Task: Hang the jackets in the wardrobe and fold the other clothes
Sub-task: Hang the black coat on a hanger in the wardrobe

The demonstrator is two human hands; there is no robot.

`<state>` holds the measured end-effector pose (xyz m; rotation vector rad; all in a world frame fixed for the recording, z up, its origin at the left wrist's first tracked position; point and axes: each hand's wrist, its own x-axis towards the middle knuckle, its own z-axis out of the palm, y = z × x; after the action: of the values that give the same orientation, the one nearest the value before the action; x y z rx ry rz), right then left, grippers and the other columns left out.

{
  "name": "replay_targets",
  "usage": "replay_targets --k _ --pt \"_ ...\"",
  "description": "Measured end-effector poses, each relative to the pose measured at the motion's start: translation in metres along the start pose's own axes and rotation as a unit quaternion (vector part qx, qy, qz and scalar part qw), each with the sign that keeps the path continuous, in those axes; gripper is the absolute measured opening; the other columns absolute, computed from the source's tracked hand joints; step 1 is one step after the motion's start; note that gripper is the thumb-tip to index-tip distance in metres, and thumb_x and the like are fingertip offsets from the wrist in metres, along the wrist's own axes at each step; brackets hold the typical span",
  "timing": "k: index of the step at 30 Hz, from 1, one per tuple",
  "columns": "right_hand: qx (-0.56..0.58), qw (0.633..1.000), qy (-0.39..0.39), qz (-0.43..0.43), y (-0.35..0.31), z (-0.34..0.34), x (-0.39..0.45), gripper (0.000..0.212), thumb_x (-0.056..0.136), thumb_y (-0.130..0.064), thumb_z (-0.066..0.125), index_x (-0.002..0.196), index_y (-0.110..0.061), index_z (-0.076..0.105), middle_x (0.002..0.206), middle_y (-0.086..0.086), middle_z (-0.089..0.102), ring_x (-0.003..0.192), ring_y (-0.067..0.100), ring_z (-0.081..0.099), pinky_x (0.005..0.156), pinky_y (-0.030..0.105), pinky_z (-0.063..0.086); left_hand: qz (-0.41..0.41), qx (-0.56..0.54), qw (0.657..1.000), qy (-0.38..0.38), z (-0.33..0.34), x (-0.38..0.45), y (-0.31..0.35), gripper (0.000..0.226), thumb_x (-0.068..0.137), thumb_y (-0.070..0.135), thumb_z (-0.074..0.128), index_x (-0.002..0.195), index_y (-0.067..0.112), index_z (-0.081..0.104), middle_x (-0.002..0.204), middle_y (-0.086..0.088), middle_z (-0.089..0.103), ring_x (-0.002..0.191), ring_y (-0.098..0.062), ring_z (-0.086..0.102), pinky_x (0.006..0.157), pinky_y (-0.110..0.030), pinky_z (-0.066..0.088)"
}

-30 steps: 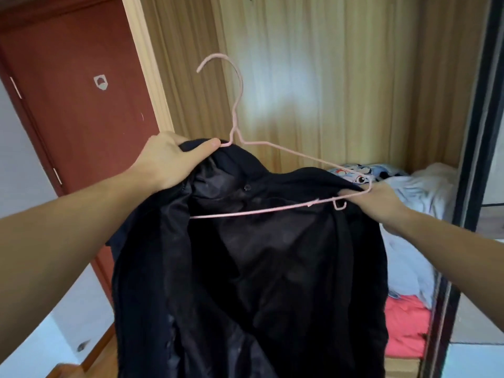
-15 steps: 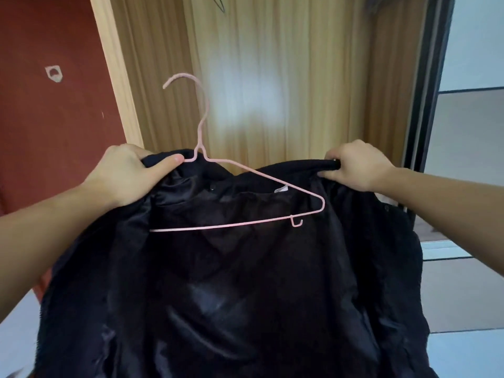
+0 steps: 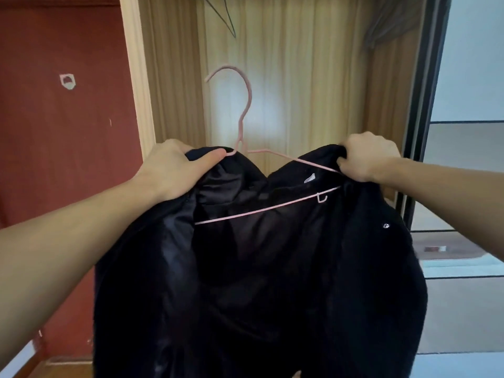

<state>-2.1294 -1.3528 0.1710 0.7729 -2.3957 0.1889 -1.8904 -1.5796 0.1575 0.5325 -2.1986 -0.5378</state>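
1. The black jacket (image 3: 272,268) is held up in the air in front of the open wardrobe (image 3: 313,77), lining toward the camera, so the inside of the shoulders can be reached with the hanger.
2. The pink wire hanger (image 3: 246,110) sits inside the collar with its hook standing up above the fabric. That keeps the hook free for a rail, though no rail shows here.
3. The left hand (image 3: 177,167) grips the jacket's left shoulder, fingers curled into the cloth and thumb pressed along the edge right at the hanger's neck. This seems meant to pin cloth and wire together.
4. The right hand (image 3: 368,156) is clenched round a bunch of the right shoulder fabric, just where the hanger's sloping arm disappears. I judge it is pulling that shoulder over the wire end.
5. The hanger's bottom bar runs tilted, lower on the left, so the jacket is probably not yet seated evenly.
6. A dark empty hanger (image 3: 226,15) hangs at the wardrobe's top edge, which suggests where the hook should go.
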Motion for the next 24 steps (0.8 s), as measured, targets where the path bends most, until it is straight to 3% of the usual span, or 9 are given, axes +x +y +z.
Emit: replay_targets --k 3,6,10,12,16,20,22,24 --pt "-0.112 0.989 0.03 -0.089 -0.007 -0.016 0.002 0.024 0.095 -0.029 0.044 0.103 -0.017 0.064 0.087 0.008 0.06 0.077 0.032 0.056 0.063 0.033 0.042 0.015 -0.01 0.998 -0.061 -0.001 0.001 0.004 0.069 0.08 0.071 0.056 0.081 0.005 0.074 0.081 -0.011 0.073 0.077 -0.025 0.068 0.062 -0.029 0.045" --pt "-0.203 0.962 0.045 -0.179 0.001 -0.033 0.0 0.032 0.101 -0.039 0.036 0.112 -0.022 0.061 0.097 0.006 0.067 0.085 0.03 0.063 0.062 0.032 0.04 0.021 -0.009 0.996 -0.09 -0.017 0.003 0.003 0.065 0.08 0.069 0.057 0.074 0.006 0.074 0.069 -0.006 0.071 0.061 -0.017 0.063 0.059 -0.027 0.043" --pt "-0.246 0.943 0.049 -0.217 0.001 -0.048 -0.003 0.039 0.101 -0.047 0.031 0.113 -0.024 0.059 0.097 0.004 0.068 0.087 0.029 0.065 0.064 0.03 0.041 0.019 -0.002 0.995 -0.102 -0.039 0.004 0.001 0.077 0.064 0.076 0.052 0.075 0.004 0.074 0.066 -0.005 0.071 0.059 -0.019 0.063 0.062 -0.028 0.045" --pt "-0.242 0.943 0.053 -0.223 -0.014 -0.049 -0.002 0.039 0.101 -0.047 0.033 0.111 -0.02 0.06 0.097 0.006 0.068 0.088 0.031 0.065 0.064 0.031 0.04 0.029 0.007 0.992 -0.12 -0.035 0.003 0.006 0.08 0.062 0.079 0.052 0.078 0.004 0.075 0.071 -0.007 0.073 0.068 -0.023 0.068 0.066 -0.029 0.048" --pt "-0.164 0.965 0.049 -0.2 -0.045 -0.042 -0.002 0.033 0.097 -0.043 0.046 0.099 -0.016 0.064 0.09 0.009 0.063 0.083 0.033 0.059 0.061 0.031 0.04 0.033 0.032 0.992 -0.118 -0.018 0.005 0.009 0.084 0.077 0.074 0.055 0.085 -0.008 0.067 0.069 -0.015 0.064 0.064 -0.027 0.062 0.062 -0.032 0.044" --pt "-0.009 0.994 0.01 -0.11 -0.066 -0.041 0.001 0.025 0.087 -0.036 0.057 0.086 -0.015 0.07 0.083 0.005 0.064 0.076 0.029 0.059 0.058 0.03 0.045 0.021 0.048 0.994 -0.092 -0.008 0.002 0.004 0.083 0.076 0.076 0.055 0.072 -0.007 0.06 0.065 -0.018 0.057 0.06 -0.029 0.056 0.059 -0.033 0.04" --pt "0.008 0.996 0.005 -0.094 -0.072 -0.044 0.004 0.02 0.082 -0.032 0.059 0.081 -0.014 0.069 0.081 0.006 0.064 0.075 0.03 0.061 0.055 0.028 0.044 0.026 0.061 0.994 -0.081 -0.003 -0.001 0.003 0.079 0.074 0.077 0.055 0.064 -0.001 0.053 0.062 -0.016 0.055 0.058 -0.029 0.054 0.057 -0.032 0.038" --pt "-0.01 0.997 -0.001 -0.08 -0.071 -0.053 0.006 0.019 0.08 -0.031 0.061 0.08 -0.013 0.069 0.079 0.006 0.063 0.074 0.031 0.061 0.053 0.028 0.044 0.021 0.07 0.995 -0.069 -0.006 -0.003 -0.003 0.082 0.076 0.076 0.055 0.066 -0.006 0.056 0.062 -0.017 0.058 0.059 -0.03 0.056 0.056 -0.031 0.039"
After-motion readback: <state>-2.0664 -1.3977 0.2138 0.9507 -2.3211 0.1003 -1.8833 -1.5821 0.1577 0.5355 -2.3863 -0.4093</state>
